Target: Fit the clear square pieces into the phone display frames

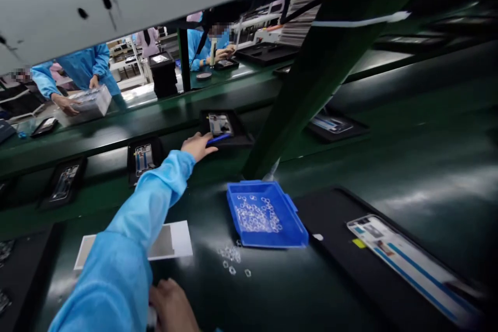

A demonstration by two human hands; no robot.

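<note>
My left arm in a blue sleeve stretches forward, and my left hand [198, 146] is at the near left corner of a black tray [243, 137]. A thin blue pen-like stick [218, 139] juts from between its thumb and fingers, over the tray's edge. In that tray lies a phone frame [220, 124] with parts in it. My right hand [171, 303] is low at the bottom edge, fingers curled, partly behind the left sleeve. Something whitish shows beside its fingers, too hidden to name.
A blue bin [298, 231] holds small clear rings; several loose rings [232, 255] lie beside it. A black tray [330, 270] bears a phone frame [412, 262] at right. A green post [295, 78] slants across. Co-workers [83, 70] sit beyond the line.
</note>
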